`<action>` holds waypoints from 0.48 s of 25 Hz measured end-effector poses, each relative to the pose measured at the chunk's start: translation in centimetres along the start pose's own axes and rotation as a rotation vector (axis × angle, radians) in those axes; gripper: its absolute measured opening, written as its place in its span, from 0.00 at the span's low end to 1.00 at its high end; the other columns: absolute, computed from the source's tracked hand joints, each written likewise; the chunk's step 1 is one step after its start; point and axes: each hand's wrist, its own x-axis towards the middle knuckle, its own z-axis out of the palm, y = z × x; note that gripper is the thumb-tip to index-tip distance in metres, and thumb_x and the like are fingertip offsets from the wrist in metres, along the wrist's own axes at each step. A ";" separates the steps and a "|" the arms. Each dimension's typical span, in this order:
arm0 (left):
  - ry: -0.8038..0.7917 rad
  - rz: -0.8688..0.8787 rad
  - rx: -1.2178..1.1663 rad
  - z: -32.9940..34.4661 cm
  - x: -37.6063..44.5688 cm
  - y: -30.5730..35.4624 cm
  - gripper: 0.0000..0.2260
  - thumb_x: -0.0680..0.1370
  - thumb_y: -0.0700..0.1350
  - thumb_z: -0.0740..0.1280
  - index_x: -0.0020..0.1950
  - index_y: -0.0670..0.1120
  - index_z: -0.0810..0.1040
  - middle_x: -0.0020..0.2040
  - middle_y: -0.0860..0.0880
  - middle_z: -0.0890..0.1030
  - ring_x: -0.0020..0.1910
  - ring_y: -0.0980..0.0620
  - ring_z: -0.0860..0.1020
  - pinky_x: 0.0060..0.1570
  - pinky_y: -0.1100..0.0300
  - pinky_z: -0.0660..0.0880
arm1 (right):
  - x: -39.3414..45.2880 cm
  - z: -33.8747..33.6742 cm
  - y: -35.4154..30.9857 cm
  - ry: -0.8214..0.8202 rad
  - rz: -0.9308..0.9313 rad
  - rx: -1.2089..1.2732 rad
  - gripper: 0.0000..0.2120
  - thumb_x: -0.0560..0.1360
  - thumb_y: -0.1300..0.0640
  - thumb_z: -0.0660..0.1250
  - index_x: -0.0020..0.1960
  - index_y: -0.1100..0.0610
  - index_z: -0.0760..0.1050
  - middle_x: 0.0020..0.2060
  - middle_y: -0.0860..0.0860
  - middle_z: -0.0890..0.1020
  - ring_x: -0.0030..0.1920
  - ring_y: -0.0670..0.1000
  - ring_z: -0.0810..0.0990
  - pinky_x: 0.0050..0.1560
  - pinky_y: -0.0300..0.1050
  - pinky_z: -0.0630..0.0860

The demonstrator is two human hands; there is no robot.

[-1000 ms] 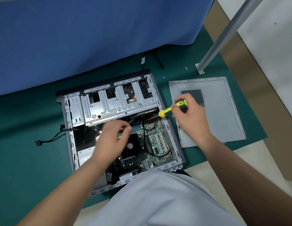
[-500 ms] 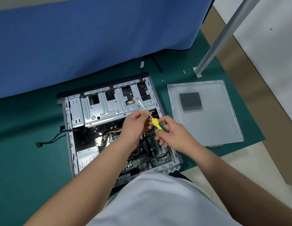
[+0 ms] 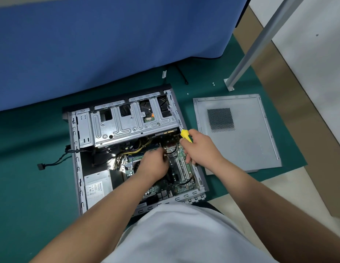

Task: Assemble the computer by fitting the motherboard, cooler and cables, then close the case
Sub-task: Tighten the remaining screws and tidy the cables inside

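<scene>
Setting: green mat (image 3: 32, 186) on the floor, with a blue cloth (image 3: 108, 44) hanging behind and a grey metal post (image 3: 260, 40) at the far right.
Case: open computer case (image 3: 78, 168) lying on its side on the mat, directly in front of the person; the drive cage (image 3: 127, 126) spans its far half.
Motherboard: green motherboard (image 3: 181, 168) seated in the near half of the case, with white expansion slots showing between the two hands.
Side panel: grey side panel (image 3: 241, 133) lying flat on the mat just right of the case, not yet fitted.
Left hand: left hand (image 3: 154, 164) down over the board with fingers curled; they appear to pinch something small near a black cable, but what it is cannot be told.
Right hand: right hand (image 3: 201, 147) gripping the yellow-handled screwdriver (image 3: 185, 135), its shaft pointing away towards the far right corner of the case.
Step in hand (judged): seating a screw or connector on the board before driving it.
Technique: bring the tip down square to the fastener, steady the part with the left hand, and keep the shaft off the cables.
Writing: a white label on the power supply (image 3: 97, 186) carries print too small to read; no brand is legible.
Loose items: small screws (image 3: 213, 83) lie on the mat near the post foot; a black cable (image 3: 51, 164) trails out on the left of the case.
</scene>
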 end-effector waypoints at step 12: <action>-0.015 0.163 0.248 -2.0 -0.5 2.0 0.18 0.82 0.55 0.61 0.70 0.51 0.73 0.62 0.46 0.82 0.60 0.44 0.80 0.57 0.50 0.76 | 3.1 -2.2 0.1 0.121 0.032 0.122 0.02 0.80 0.53 0.62 0.50 0.50 0.72 0.37 0.52 0.83 0.27 0.44 0.80 0.29 0.46 0.78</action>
